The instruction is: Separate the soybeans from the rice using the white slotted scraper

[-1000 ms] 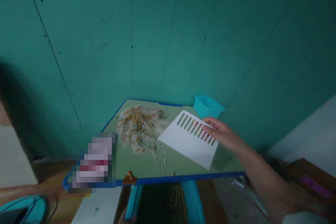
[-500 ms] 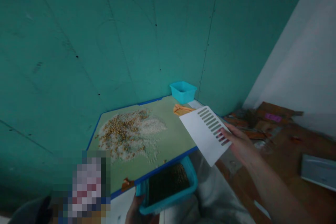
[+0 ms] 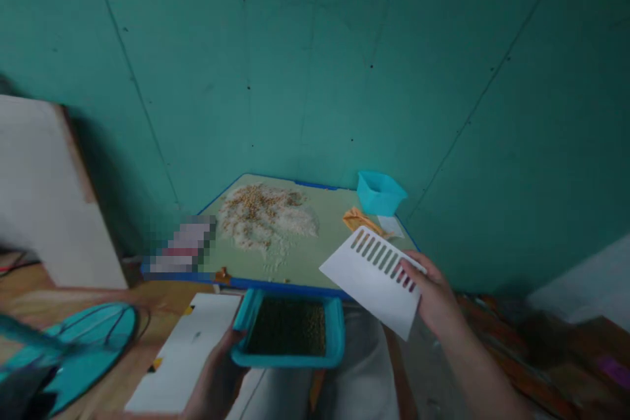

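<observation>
My left hand [image 3: 222, 367] grips the left side of a turquoise plastic tub [image 3: 336, 335] at the table's near edge. Dark green grains, with tan ones at the right side, lie in the tub. In my right hand [image 3: 428, 289] is a white plastic scraper [image 3: 377, 285] with a row of slots, held tilted over the table's front right edge. Beyond it on the table [image 3: 325, 256] a heap of pale grains and tan beans [image 3: 263, 210] is spread out. An orange cloth [image 3: 361, 220] lies behind the scraper.
A second turquoise tub [image 3: 381, 193] stands at the table's back right corner, against the green wall [image 3: 305, 79]. A pixelated item [image 3: 184, 246] sits at the table's left. White panels [image 3: 191, 348] and a round turquoise base [image 3: 93, 348] are at lower left; brown clutter [image 3: 502, 335] lies at right.
My view has swung left, showing more floor and a leaning board there. The near tub now appears more level and squarely in front of me. Both hands keep their hold.
</observation>
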`<state>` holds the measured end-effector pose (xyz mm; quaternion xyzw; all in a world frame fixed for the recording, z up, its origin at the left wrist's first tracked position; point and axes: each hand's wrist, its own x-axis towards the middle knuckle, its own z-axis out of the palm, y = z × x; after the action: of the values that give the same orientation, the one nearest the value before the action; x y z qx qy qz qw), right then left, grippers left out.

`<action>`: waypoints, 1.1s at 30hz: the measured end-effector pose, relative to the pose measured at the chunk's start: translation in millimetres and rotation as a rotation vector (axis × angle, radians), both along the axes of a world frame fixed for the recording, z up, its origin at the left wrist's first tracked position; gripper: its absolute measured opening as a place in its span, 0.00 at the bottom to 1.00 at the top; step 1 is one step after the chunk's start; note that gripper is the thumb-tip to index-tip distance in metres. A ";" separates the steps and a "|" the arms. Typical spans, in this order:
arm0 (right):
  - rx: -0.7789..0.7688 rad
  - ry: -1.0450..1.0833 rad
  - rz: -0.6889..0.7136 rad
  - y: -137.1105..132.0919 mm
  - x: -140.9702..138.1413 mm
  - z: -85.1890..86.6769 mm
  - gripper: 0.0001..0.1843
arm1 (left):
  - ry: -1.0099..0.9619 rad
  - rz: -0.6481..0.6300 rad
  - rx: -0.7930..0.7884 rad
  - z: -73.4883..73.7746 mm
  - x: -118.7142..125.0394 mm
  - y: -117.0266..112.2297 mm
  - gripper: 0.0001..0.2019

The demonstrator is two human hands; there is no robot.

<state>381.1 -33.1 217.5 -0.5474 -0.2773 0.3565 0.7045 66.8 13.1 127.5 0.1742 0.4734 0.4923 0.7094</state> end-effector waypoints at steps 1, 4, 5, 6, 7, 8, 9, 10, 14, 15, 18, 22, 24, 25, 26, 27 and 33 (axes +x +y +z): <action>0.013 -0.004 0.023 8.3 -2.2 -1.7 0.19 | 0.031 -0.004 0.022 0.5 0.7 -2.7 0.03; 0.054 0.009 0.076 32.0 -13.7 -11.5 0.20 | 0.095 0.040 0.006 0.5 0.1 -9.7 0.05; 0.060 0.019 0.091 39.5 -18.2 -15.2 0.20 | 0.110 0.055 -0.009 0.8 -0.8 -12.2 0.05; 0.067 0.030 0.104 46.9 -22.9 -18.6 0.20 | 0.125 0.062 -0.019 1.6 -2.0 -14.7 0.05; 0.073 0.038 0.117 53.9 -27.4 -21.2 0.20 | 0.137 0.062 -0.023 2.9 -3.3 -17.4 0.05; 0.082 0.043 0.130 60.4 -31.7 -23.0 0.20 | 0.144 0.059 -0.022 4.6 -4.8 -19.9 0.04; 0.091 0.044 0.144 66.3 -35.7 -23.8 0.20 | 0.148 0.057 -0.019 6.5 -6.5 -22.4 0.04; 0.096 0.041 0.166 71.1 -39.1 -23.7 0.20 | 0.151 0.054 -0.016 8.4 -8.4 -24.5 0.04; 0.095 0.008 0.226 78.7 -45.7 -19.8 0.19 | 0.160 0.040 -0.020 11.7 -18.2 -28.1 0.03; 0.094 0.000 0.229 77.9 -45.7 -19.0 0.19 | 0.157 0.028 -0.019 11.2 -21.2 -27.7 0.04; 0.093 -0.019 0.210 73.8 -44.4 -17.9 0.18 | 0.139 -0.014 -0.020 6.8 -30.3 -23.3 0.04; 0.079 -0.036 0.175 70.8 -47.2 -17.7 0.18 | 0.120 -0.031 -0.054 0.3 -38.6 -13.4 0.04; 0.060 -0.042 0.174 70.1 -51.4 -17.5 0.18 | 0.068 -0.037 -0.068 0.8 -39.1 -10.0 0.05; 0.046 -0.043 0.177 69.6 -53.8 -17.4 0.18 | 0.016 -0.048 -0.074 2.1 -38.5 -9.2 0.06; 0.029 -0.044 0.179 69.0 -55.8 -17.3 0.18 | -0.047 -0.066 -0.080 3.5 -37.5 -8.7 0.07; 0.007 -0.043 0.183 68.6 -57.3 -17.2 0.18 | -0.116 -0.079 -0.071 4.5 -36.3 -8.3 0.10; -0.033 -0.002 0.118 81.8 -48.8 -7.7 0.17 | -0.091 -0.050 -0.152 -19.6 -33.5 10.3 0.24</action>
<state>332.3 48.7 209.8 -0.5420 -0.3039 0.4013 0.6729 33.3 23.4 107.9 0.1091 0.4723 0.4445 0.7532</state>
